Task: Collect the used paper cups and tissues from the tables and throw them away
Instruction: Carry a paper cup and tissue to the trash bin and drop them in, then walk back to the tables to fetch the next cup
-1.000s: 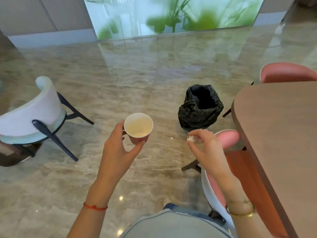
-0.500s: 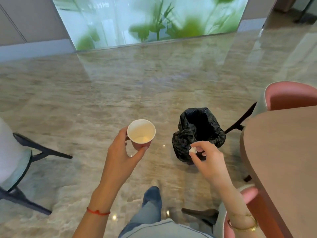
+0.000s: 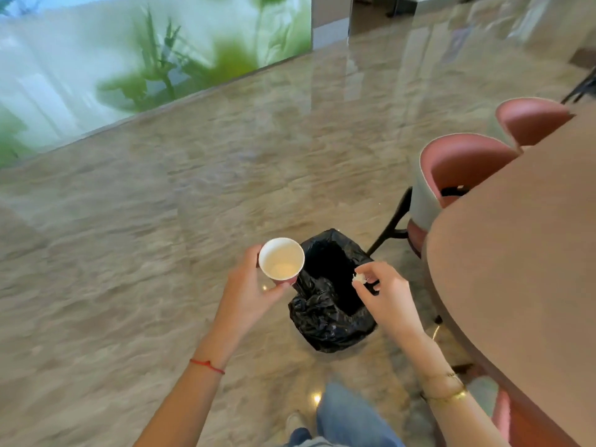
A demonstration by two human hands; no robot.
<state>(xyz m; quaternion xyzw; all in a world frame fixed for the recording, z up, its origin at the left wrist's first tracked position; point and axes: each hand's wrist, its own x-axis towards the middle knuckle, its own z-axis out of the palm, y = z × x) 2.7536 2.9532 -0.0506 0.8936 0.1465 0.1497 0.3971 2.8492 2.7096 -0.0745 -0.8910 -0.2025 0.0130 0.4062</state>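
A paper cup [image 3: 281, 261], white inside and pink-red outside; a small white tissue [image 3: 359, 278]; a glossy black bin bag [image 3: 325, 309]; a beige marble-veined floor [image 3: 193, 204]; pink chairs [image 3: 464, 166] with pale grey backs; a brown desk [image 3: 522, 253]; a red string bracelet [image 3: 208, 366]; a gold bracelet [image 3: 446, 395]; blue jeans [image 3: 348, 417]; a frosted white wall panel with blurred green leaves [image 3: 145, 53]

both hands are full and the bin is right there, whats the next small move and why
Probably let go of the tissue first: the right hand pinches it directly above the open mouth of the black-lined bin, so it should fall in. The paper cup in the left hand sits over the bin's left edge and likely needs a small shift right before dropping.
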